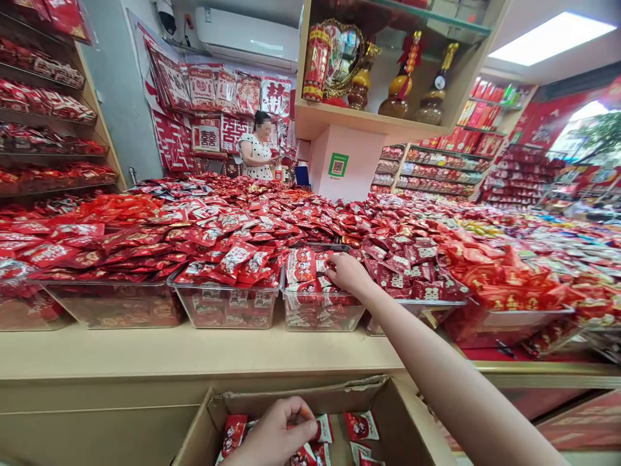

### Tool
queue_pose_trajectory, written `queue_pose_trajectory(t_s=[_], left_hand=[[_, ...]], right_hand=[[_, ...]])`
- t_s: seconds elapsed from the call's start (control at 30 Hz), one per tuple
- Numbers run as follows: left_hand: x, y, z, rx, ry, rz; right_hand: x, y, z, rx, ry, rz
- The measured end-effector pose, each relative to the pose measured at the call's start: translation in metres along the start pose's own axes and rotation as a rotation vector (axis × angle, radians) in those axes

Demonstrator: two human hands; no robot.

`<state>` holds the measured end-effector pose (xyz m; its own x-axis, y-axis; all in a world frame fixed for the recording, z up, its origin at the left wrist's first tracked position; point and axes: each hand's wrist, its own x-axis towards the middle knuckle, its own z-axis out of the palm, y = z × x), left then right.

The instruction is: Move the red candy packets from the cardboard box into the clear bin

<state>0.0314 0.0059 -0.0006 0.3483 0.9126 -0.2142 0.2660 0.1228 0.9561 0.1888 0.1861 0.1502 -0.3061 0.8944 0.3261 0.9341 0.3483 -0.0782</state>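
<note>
My right hand (350,275) reaches over a clear plastic bin (320,318) of small red-and-white packets (301,266). Its fingers are bent down and closed at a packet there, with the fingertips partly hidden. Low in the view, an open cardboard box (407,414) holds more red-and-white packets (361,425), each printed with a cartoon figure. Inside it, my left hand (281,430) is curled, thumb and fingers close together over the packets. What lies within that grip is hidden.
Bins heaped with red packets line the counter (145,353), including a neighbouring bin (228,307) to the left and dark red packets (405,262) to the right. A shelf cabinet (378,116) hangs overhead on a white pillar (347,162). Behind the counter stands a person (257,155).
</note>
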Motion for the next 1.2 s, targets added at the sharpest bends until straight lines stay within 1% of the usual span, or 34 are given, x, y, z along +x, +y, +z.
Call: queue_pose_trajectory(t_s=[0.13, 0.2, 0.3, 0.4, 0.5, 0.53, 0.6, 0.67, 0.7, 0.73, 0.77, 0.8, 0.83, 0.9, 0.93, 1.0, 1.07, 1.13, 1.2], left_hand=[[0.002, -0.004, 0.000, 0.026, -0.013, -0.004], [0.003, -0.008, -0.001, 0.037, -0.002, 0.000], [0.004, -0.013, -0.001, 0.022, 0.030, 0.014], [0.004, -0.013, 0.001, -0.122, 0.014, -0.039], [0.003, -0.005, 0.002, -0.404, -0.038, -0.136], [0.002, -0.002, 0.001, -0.501, -0.049, -0.149], [-0.001, 0.004, -0.001, -0.656, -0.059, -0.138], [-0.004, 0.008, -0.003, -0.751, -0.046, -0.114], [-0.005, 0.010, -0.004, -0.780, -0.029, -0.102], [-0.006, 0.010, -0.004, -0.801, -0.009, -0.090], [-0.007, 0.011, -0.003, -0.821, 0.013, -0.076], [-0.007, 0.011, -0.003, -0.845, 0.035, -0.061], [-0.007, 0.011, -0.001, -0.870, 0.061, -0.043], [-0.005, 0.011, 0.002, -0.913, 0.133, -0.008], [-0.004, 0.012, 0.004, -0.919, 0.173, 0.002], [-0.003, 0.014, 0.008, -0.894, 0.241, 0.013], [-0.003, 0.017, 0.010, -0.862, 0.260, 0.011], [-0.003, 0.020, 0.009, -0.866, 0.237, -0.002], [-0.004, 0.021, 0.006, -0.865, 0.226, -0.021]], right_hand=[[-0.003, 0.000, -0.001, 0.014, 0.055, 0.066], [-0.004, 0.001, -0.001, 0.018, 0.089, 0.104], [-0.006, 0.002, 0.000, 0.038, 0.092, 0.119], [-0.003, 0.003, 0.000, 0.068, 0.104, 0.119], [0.001, 0.000, -0.009, 0.097, 0.167, 0.118], [0.000, -0.002, -0.014, 0.114, 0.196, 0.101], [-0.009, -0.009, -0.026, 0.202, 0.295, 0.007], [-0.033, -0.019, -0.034, 0.360, 0.416, -0.136], [-0.052, -0.026, -0.034, 0.450, 0.443, -0.207], [-0.073, -0.033, -0.032, 0.530, 0.432, -0.262], [-0.097, -0.041, -0.025, 0.593, 0.361, -0.299], [-0.121, -0.047, -0.015, 0.635, 0.244, -0.301], [-0.145, -0.052, -0.003, 0.657, 0.127, -0.288], [-0.182, -0.058, 0.027, 0.725, -0.021, -0.190], [-0.194, -0.059, 0.042, 0.788, -0.083, -0.144], [-0.207, -0.057, 0.065, 0.943, -0.166, -0.035], [-0.208, -0.052, 0.078, 1.079, -0.194, 0.065], [-0.203, -0.047, 0.082, 1.196, -0.201, 0.124], [-0.198, -0.042, 0.082, 1.316, -0.230, 0.147]])
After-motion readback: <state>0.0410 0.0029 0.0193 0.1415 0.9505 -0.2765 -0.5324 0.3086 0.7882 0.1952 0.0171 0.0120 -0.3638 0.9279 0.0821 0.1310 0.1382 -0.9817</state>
